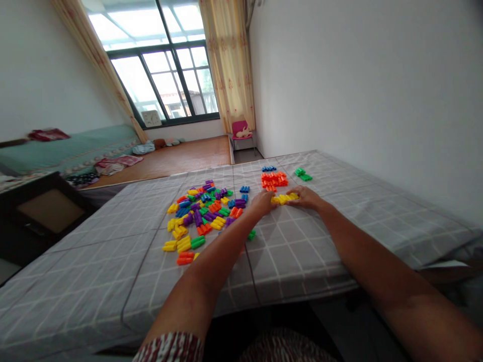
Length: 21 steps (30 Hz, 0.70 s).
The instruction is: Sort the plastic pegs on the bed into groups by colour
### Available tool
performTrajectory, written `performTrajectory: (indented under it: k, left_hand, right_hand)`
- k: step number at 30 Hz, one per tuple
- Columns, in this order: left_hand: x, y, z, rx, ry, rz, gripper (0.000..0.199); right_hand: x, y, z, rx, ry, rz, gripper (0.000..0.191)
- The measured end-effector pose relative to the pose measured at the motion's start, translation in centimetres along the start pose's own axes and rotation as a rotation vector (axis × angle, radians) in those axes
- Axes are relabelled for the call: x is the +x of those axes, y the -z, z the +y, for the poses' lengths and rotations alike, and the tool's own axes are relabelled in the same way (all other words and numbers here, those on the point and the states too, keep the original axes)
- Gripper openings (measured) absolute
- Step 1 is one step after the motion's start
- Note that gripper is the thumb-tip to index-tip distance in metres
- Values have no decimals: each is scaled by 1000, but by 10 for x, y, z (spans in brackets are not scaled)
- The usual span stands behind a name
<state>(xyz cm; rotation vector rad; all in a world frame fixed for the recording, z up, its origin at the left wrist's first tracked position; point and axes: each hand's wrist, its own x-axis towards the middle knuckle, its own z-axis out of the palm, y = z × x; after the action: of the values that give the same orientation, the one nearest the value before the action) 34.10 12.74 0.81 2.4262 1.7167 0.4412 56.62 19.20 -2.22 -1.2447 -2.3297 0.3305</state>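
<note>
A short row of yellow pieces (285, 199) lies between my two hands, on or just above the checked cloth. My left hand (264, 202) has its fingers closed on the row's left end. At the right end, the fingers of my right hand (305, 196) grip the same row. Just beyond are stacked orange pieces (274, 180), with a row of blue pieces (269, 169) behind them. Some green pieces (303, 174) lie to the right of the orange ones. Left of my left forearm spreads a loose pile of mixed coloured pieces (211, 216).
The grey checked cloth (302, 251) covers the surface under everything. A dark cabinet (41, 221) stands at the left. Beyond are a low wooden platform (188, 156), a pink chair (240, 128) and a window. A white wall rises on the right.
</note>
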Motion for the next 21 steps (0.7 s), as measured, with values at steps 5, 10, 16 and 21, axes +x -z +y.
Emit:
performTrajectory:
  k: [5, 10, 16, 21]
  left_hand:
    - [0, 0, 4, 13, 13, 3, 47]
    - [-7, 14, -4, 21, -6, -13, 55]
    - [-43, 51, -33, -25, -82, 101, 40]
    - [-82, 81, -75, -18, -22, 167, 32]
  right_hand:
    - [-2, 2, -2, 16, -13, -15, 46]
    - [-14, 22, 8, 185, -138, -128, 50]
    - [-29, 47, -9, 381, -60, -210, 47]
    - [-28, 24, -55, 227, 117, -274, 36]
